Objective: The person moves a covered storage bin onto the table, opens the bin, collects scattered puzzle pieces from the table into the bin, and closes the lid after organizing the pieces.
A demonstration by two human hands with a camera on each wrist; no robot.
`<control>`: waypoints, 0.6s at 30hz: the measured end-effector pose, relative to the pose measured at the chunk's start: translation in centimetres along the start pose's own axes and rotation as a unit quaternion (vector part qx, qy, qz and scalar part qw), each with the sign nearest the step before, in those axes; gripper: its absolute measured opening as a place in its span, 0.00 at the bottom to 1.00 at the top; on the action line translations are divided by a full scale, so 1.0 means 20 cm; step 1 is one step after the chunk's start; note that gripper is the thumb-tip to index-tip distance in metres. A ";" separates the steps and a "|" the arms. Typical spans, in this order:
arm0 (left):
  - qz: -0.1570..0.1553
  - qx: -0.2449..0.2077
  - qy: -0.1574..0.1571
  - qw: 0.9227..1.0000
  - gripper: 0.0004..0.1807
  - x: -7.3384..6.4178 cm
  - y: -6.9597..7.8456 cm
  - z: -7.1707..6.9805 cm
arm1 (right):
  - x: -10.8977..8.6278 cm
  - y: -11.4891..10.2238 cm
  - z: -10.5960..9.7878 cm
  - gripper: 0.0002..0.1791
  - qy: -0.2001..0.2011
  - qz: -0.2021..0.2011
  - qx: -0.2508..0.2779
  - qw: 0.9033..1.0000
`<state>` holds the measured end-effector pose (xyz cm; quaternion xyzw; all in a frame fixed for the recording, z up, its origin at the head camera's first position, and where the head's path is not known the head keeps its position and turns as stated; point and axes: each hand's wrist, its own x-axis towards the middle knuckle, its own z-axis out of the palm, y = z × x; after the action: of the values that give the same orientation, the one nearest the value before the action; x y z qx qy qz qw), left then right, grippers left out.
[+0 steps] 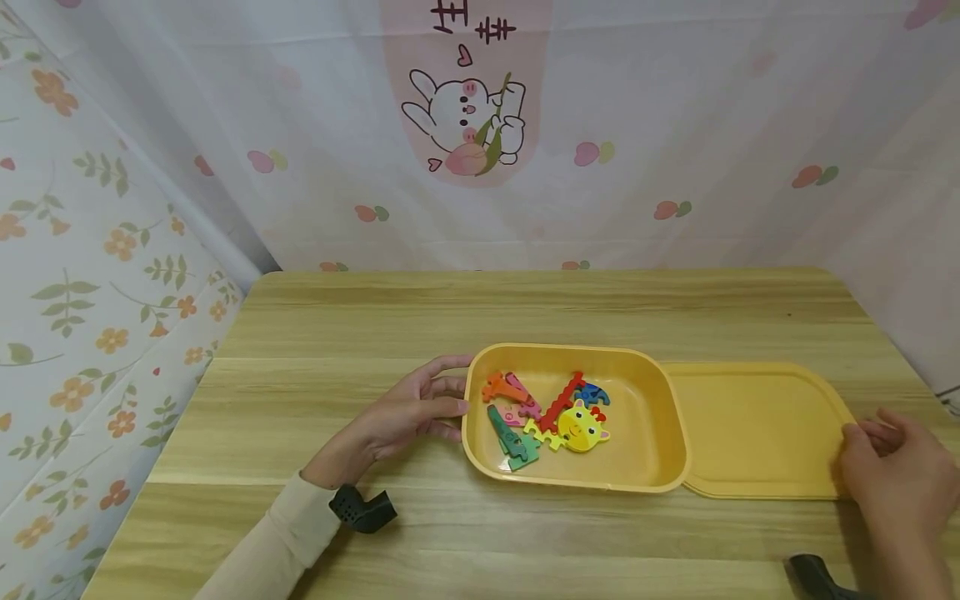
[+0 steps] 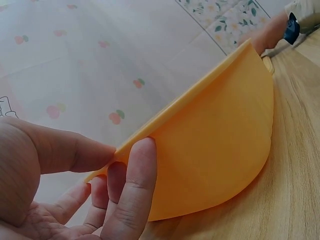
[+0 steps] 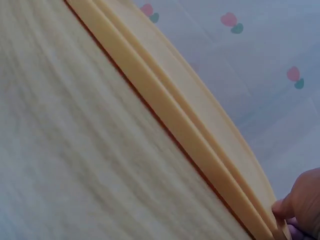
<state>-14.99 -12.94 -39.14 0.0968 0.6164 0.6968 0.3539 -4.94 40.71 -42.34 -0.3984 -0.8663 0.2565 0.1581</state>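
Note:
A yellow plastic box (image 1: 645,417) stands on the table with several colourful puzzle pieces inside. Among them are a yellow animal-head piece (image 1: 582,428), a red strip (image 1: 561,402), a green piece (image 1: 510,433), an orange piece (image 1: 504,387) and a blue piece (image 1: 592,397). My left hand (image 1: 416,404) pinches the box's left rim between thumb and fingers, as the left wrist view shows up close. To the right, a flat yellow lid (image 1: 757,429) lies against the box's right end. My right hand (image 1: 900,467) pinches the lid's right edge; some of its fingers are hidden.
All this rests on a wood-grain table (image 1: 337,325). Behind it hangs a white curtain (image 1: 675,100) with a rabbit print, and a floral cloth (image 1: 97,333) hangs at the left. A black wrist mount (image 1: 363,508) sits on the left sleeve.

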 end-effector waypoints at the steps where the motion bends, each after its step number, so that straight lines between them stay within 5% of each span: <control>1: 0.000 0.000 0.000 1.000 0.39 0.00 0.00 0.00 | 0.00 0.00 0.00 0.30 -0.002 0.000 0.001 1.000; 5: -0.001 -0.004 0.004 1.000 0.39 0.00 0.00 0.00 | 0.01 0.00 0.00 0.30 -0.021 0.007 0.014 1.000; 10: 0.002 -0.010 0.013 1.000 0.38 -0.01 0.01 -0.02 | 0.02 0.00 -0.02 0.31 -0.059 0.067 0.125 0.988; 13: 0.004 -0.014 0.010 1.000 0.38 -0.02 0.01 -0.03 | 0.03 0.02 -0.05 0.33 -0.110 0.089 0.199 0.970; 18: 0.003 -0.019 0.006 1.000 0.38 -0.02 0.01 -0.03 | 0.06 0.07 -0.06 0.23 -0.195 0.087 0.364 0.907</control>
<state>-15.21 -13.65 -38.92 0.0875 0.6051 0.7098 0.3498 -4.18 42.89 -42.04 -0.3287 -0.6885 0.6393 0.0966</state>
